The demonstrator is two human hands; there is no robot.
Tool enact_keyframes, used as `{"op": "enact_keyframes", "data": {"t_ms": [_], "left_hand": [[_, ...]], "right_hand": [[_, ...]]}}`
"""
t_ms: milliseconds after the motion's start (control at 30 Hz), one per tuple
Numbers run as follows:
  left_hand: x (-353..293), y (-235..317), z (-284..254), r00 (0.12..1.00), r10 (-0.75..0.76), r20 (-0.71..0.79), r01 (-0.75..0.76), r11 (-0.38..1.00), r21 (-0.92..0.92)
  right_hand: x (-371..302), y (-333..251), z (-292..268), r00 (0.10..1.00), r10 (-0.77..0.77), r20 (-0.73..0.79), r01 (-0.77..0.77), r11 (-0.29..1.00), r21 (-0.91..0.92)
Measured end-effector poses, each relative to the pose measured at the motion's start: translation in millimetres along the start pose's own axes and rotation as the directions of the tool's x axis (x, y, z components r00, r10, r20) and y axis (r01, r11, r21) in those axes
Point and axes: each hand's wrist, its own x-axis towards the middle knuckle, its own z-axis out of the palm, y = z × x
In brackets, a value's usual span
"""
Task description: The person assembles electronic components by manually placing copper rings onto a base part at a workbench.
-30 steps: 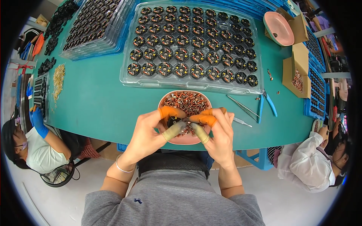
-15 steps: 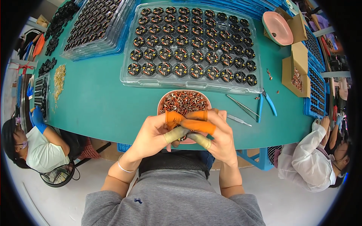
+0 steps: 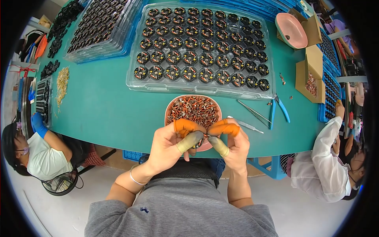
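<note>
My left hand [image 3: 170, 143], in orange and pale finger cots, is closed around a small round black part [image 3: 198, 144], mostly hidden by the fingers. Against it, the thumb and forefinger of my right hand [image 3: 232, 145] pinch together; whatever lies between them is too small to make out. Both hands meet over the near rim of a pink bowl [image 3: 167, 114] full of small copper-and-silver pieces [image 3: 193, 108]. Beyond it, a clear plastic tray [image 3: 158, 85] holds rows of round black parts with red and yellow bits [image 3: 189, 73].
To the right lie tweezers [image 3: 254, 111], a slim metal tool [image 3: 245, 124] and blue-handled pliers [image 3: 282, 110]. A cardboard box [image 3: 307, 87] and another pink bowl [image 3: 292, 31] stand farther right. Stacked trays [image 3: 96, 37] fill the back left. A person sits on each side.
My right hand has shifted slightly right, and its fingers have drawn back from over the left ones into a pinch. My left hand still holds the round black part.
</note>
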Motion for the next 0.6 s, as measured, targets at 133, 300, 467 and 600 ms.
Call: {"op": "enact_keyframes", "data": {"t_ms": [133,300,467,600], "left_hand": [[-2.9,-8.8,6.8,0.990,0.137,-0.030,-0.134,0.987,0.092],[-3.7,-18.4,7.7,0.916,0.399,-0.044,-0.343,0.834,0.432],[-2.5,-11.2,13.6,0.865,0.501,-0.039,-0.402,0.736,0.545],[2.9,-14.2,17.3,0.730,0.683,-0.036,-0.500,0.569,0.653]], "right_hand": [[-0.6,-6.9,8.2,0.992,0.108,-0.064,-0.099,0.985,0.139],[-3.7,-8.8,22.8,0.976,0.148,-0.158,-0.109,0.967,0.229],[-2.4,-11.0,34.8,0.943,0.160,-0.292,-0.094,0.969,0.227],[-0.8,-15.2,40.6,0.920,0.141,-0.365,-0.064,0.975,0.215]]}}
